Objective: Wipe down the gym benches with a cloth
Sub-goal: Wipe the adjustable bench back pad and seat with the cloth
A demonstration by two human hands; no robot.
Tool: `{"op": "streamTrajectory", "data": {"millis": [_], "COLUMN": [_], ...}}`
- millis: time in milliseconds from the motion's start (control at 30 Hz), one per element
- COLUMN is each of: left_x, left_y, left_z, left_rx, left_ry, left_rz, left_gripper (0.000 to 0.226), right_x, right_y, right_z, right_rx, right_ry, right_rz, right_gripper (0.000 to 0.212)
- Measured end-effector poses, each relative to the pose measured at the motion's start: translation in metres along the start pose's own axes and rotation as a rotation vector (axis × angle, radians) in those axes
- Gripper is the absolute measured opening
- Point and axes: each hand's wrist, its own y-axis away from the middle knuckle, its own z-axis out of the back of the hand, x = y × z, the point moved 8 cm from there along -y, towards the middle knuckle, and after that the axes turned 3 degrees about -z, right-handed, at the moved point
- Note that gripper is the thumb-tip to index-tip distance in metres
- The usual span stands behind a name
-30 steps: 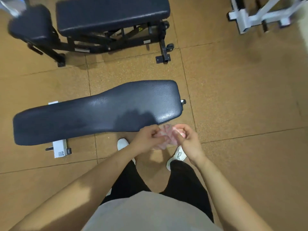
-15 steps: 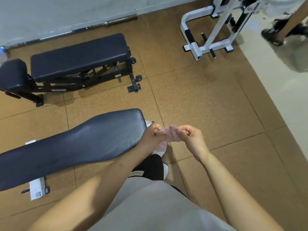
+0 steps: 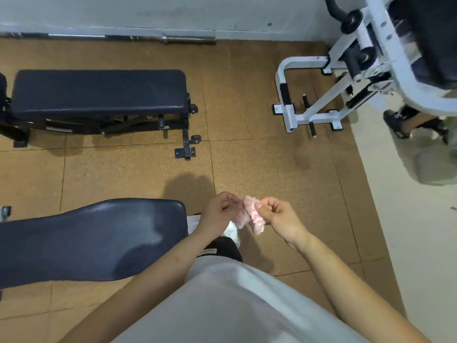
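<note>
A small pink and white cloth (image 3: pixel 249 215) hangs between my two hands, just past the right end of the near black bench (image 3: pixel 94 237). My left hand (image 3: pixel 218 214) pinches its left edge and my right hand (image 3: pixel 278 216) pinches its right edge, both held in the air above the floor. A darker damp-looking patch shows on the near bench pad. A second black bench (image 3: pixel 99 94) on a black frame stands farther off, by the wall.
A white machine frame (image 3: pixel 319 95) stands at the upper right. A barbell (image 3: pixel 138 38) lies along the wall. Another person's feet (image 3: pixel 408 122) are on the pale floor at the right. My shoe (image 3: pixel 232 232) is below the cloth.
The view has swung up and right, so the near bench slid down-left and the wall and white machine came in. Both hands still hold the cloth and have pulled it slightly apart.
</note>
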Motion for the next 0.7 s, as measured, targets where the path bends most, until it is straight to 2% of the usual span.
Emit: {"op": "streamTrajectory", "data": {"millis": [200,400,533,600,700], "left_x": [-0.053,-0.089,-0.098,-0.097,-0.104], "left_y": [-0.078,-0.139,-0.193,-0.224,-0.261], "left_z": [0.046,0.116,0.176,0.207,0.250], "left_rx": [-0.083,-0.244,-0.333,-0.345,-0.361], "left_ry": [0.050,0.054,-0.044,-0.118,-0.210], "left_rz": [0.000,-0.019,-0.016,0.006,0.031], "left_gripper": [0.006,0.005,0.006,0.016,0.024], "right_x": [0.091,0.154,0.202,0.234,0.278], "right_y": [-0.092,-0.193,-0.279,-0.325,-0.382], "right_z": [0.017,-0.003,-0.036,-0.055,-0.084], "right_rx": [0.069,0.147,0.236,0.268,0.320], "right_ry": [0.174,0.355,0.451,0.534,0.598], "right_rz": [0.041,0.026,0.061,0.121,0.164], "right_gripper": [0.016,0.014,0.016,0.008,0.009]}}
